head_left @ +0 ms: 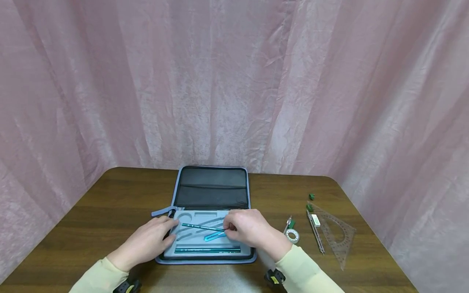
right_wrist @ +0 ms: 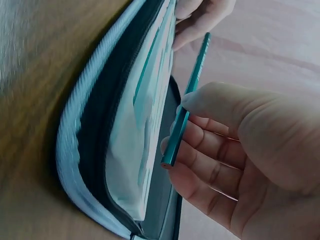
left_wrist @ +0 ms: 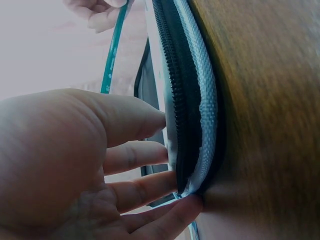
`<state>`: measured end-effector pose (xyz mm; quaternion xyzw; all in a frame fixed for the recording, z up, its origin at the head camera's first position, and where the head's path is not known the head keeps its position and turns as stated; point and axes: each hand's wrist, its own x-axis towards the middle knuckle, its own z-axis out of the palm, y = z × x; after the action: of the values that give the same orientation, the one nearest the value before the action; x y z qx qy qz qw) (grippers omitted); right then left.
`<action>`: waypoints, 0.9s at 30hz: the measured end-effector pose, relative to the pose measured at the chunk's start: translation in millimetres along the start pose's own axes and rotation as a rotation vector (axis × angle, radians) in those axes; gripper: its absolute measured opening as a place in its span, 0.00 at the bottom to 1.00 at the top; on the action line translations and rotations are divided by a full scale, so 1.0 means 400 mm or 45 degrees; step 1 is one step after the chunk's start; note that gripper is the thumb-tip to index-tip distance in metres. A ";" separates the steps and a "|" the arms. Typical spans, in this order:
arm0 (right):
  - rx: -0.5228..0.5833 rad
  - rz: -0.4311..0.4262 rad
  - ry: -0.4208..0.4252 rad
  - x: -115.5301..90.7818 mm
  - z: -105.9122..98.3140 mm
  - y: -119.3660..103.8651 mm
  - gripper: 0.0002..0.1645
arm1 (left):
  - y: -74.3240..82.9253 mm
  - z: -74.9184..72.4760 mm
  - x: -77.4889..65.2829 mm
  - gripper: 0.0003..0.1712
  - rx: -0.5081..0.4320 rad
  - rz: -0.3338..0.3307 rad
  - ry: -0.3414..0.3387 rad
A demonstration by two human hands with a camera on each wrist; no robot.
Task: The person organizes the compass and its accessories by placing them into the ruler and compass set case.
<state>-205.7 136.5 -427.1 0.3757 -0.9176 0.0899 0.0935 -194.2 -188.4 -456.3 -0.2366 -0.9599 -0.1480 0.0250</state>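
Observation:
An open zip case point(head_left: 248, 191) lies on the table with its lid folded back and a light grey moulded tray point(head_left: 170, 250) inside. Over the tray, my right hand point(head_left: 250, 228) pinches a dark green pencil point(head_left: 202, 226) between thumb and fingers; the pencil point(right_wrist: 180, 122) points left. My left hand point(head_left: 146, 242) rests at the case's left edge, its fingertips touching the tray and the fabric rim point(left_wrist: 207, 95). Green pencils point(head_left: 207, 250) lie in the tray's front slot. Beneath the held pencil is a flat bright-blue piece point(head_left: 213, 236), partly hidden by the right hand.
To the right on the wooden table point(head_left: 366, 260) lie a clear set square point(head_left: 338, 240), a metal compass point(head_left: 316, 234), a white eraser point(head_left: 315, 220), a white tape roll point(head_left: 292, 236), and a small green piece point(head_left: 312, 196). A pink curtain point(head_left: 234, 89) hangs behind.

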 end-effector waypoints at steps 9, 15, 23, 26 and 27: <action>-0.038 -0.021 -0.036 -0.004 0.015 -0.023 0.14 | -0.032 0.025 0.004 0.21 0.015 0.084 0.063; -0.091 -0.047 -0.037 -0.006 0.024 -0.033 0.16 | -0.015 0.010 -0.001 0.21 -0.018 0.044 0.018; -0.062 -0.055 -0.050 -0.003 0.020 -0.044 0.15 | -0.004 -0.002 -0.001 0.21 0.001 0.024 0.001; -0.069 -0.056 -0.048 0.000 0.020 -0.047 0.15 | -0.003 -0.004 -0.002 0.21 -0.005 0.019 0.002; -0.066 -0.057 -0.048 0.000 0.020 -0.048 0.16 | -0.003 -0.004 -0.003 0.21 -0.005 0.018 0.001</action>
<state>-193.0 121.1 -432.9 0.3951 -0.9127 0.0568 0.0880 -194.0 -190.5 -455.2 -0.2435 -0.9579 -0.1500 0.0261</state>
